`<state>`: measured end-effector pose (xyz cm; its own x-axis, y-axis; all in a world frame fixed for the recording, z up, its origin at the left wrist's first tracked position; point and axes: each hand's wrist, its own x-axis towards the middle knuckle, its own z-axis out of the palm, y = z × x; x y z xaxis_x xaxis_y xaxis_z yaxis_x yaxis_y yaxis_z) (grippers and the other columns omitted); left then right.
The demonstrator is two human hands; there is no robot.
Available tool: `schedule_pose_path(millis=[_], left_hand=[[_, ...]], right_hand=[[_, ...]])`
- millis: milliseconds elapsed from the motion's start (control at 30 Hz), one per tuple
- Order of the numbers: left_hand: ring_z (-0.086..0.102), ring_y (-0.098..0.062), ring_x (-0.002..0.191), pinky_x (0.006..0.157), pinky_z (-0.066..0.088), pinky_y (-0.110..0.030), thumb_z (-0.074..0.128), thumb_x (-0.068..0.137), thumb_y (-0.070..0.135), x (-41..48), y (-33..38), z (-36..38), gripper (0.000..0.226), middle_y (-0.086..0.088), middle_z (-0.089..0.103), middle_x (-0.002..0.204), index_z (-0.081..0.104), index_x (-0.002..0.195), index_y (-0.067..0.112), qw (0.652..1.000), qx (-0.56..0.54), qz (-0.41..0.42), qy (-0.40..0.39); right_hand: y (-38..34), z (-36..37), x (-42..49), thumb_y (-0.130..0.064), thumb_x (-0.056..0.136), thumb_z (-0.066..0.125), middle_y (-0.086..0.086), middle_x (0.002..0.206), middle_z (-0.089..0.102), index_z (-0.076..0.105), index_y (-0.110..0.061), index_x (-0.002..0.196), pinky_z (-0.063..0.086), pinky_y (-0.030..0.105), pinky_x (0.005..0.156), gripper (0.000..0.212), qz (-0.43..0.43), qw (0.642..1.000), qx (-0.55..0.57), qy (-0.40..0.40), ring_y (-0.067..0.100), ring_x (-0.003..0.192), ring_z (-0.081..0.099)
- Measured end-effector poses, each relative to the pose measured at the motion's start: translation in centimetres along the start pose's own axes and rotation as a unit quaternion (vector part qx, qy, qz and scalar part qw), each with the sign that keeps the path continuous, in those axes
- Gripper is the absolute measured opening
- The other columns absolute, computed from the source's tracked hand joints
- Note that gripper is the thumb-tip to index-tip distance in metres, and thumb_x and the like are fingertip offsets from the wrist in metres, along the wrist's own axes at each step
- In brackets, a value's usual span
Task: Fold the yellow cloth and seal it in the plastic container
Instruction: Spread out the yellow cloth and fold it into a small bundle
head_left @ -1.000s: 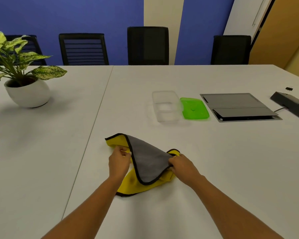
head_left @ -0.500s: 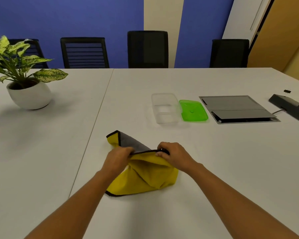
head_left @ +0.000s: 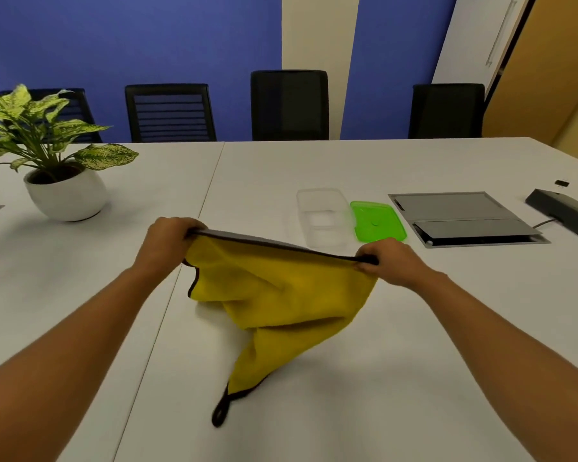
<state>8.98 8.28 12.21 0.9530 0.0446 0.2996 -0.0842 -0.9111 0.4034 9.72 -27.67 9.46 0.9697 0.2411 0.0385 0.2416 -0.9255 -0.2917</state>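
The yellow cloth (head_left: 281, 295), grey on its far side with a dark trim, hangs stretched in the air above the white table (head_left: 414, 328). My left hand (head_left: 167, 240) grips its upper left corner and my right hand (head_left: 389, 261) pinches its upper right corner. Its lower corner with a black loop droops to the tabletop. Behind the cloth stands the clear plastic container (head_left: 322, 216), open and upright. Its green lid (head_left: 377, 221) lies flat just to the container's right.
A potted plant (head_left: 60, 168) in a white bowl stands at the left. A grey cable hatch (head_left: 464, 216) is set into the table at the right, with a dark device (head_left: 568, 215) beyond it. Black chairs (head_left: 289, 105) line the far edge.
Both hands have lifted the cloth off the table and pulled apart, stretching its top edge taut. The cloth now hangs with its yellow side facing me.
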Motion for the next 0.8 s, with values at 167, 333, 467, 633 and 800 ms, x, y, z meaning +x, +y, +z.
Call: schedule_pose_path(millis=[167,333,467,633,800], left_hand=[[0.061,-0.040,0.099,0.087,0.048,-0.040,0.044,0.091,-0.005,2.1,-1.1,0.2,0.031,-0.024,0.069,0.107,0.066,0.111,0.003,0.999,0.003,-0.037,0.035],[0.060,-0.044,0.096,0.081,0.048,-0.043,0.043,0.088,-0.007,6.0,-0.5,-1.6,0.030,-0.029,0.067,0.103,0.066,0.107,-0.003,0.990,0.000,-0.088,0.114],[0.058,-0.042,0.103,0.094,0.045,-0.043,0.041,0.092,-0.004,9.1,1.4,-4.4,0.030,-0.028,0.063,0.113,0.061,0.116,-0.004,0.975,-0.036,-0.091,0.201],[0.058,-0.037,0.109,0.101,0.045,-0.040,0.044,0.095,0.004,9.6,2.1,-6.7,0.031,-0.024,0.062,0.120,0.057,0.123,0.000,0.958,-0.068,-0.030,0.276],[0.065,-0.039,0.092,0.085,0.049,-0.038,0.048,0.093,0.005,4.2,0.4,-5.2,0.026,-0.025,0.069,0.105,0.064,0.113,0.000,0.956,-0.068,0.053,0.280]], right_hand=[[0.4,-1.3,2.8,-0.032,0.090,0.054,0.009,0.093,0.069,0.067,-0.017,0.100,0.031,0.025,0.057,0.022,0.029,0.992,-0.074,0.095,0.028,0.091,0.062],[-0.7,-4.1,5.9,-0.017,0.091,0.050,0.019,0.096,0.069,0.066,-0.006,0.099,0.038,0.031,0.067,0.021,0.053,0.972,-0.026,0.228,0.035,0.091,0.061],[-2.0,-7.0,7.5,-0.011,0.093,0.049,0.021,0.100,0.068,0.064,-0.001,0.101,0.044,0.030,0.073,0.020,0.029,0.932,0.072,0.354,0.035,0.091,0.063],[-2.8,-8.3,6.6,-0.010,0.092,0.051,0.022,0.096,0.068,0.063,0.003,0.099,0.037,0.017,0.072,0.018,-0.009,0.884,0.099,0.456,0.031,0.085,0.062],[-1.3,-5.8,2.8,-0.005,0.086,0.057,0.022,0.083,0.068,0.064,0.004,0.089,0.033,0.018,0.062,0.012,-0.047,0.876,0.063,0.476,0.034,0.072,0.063]])
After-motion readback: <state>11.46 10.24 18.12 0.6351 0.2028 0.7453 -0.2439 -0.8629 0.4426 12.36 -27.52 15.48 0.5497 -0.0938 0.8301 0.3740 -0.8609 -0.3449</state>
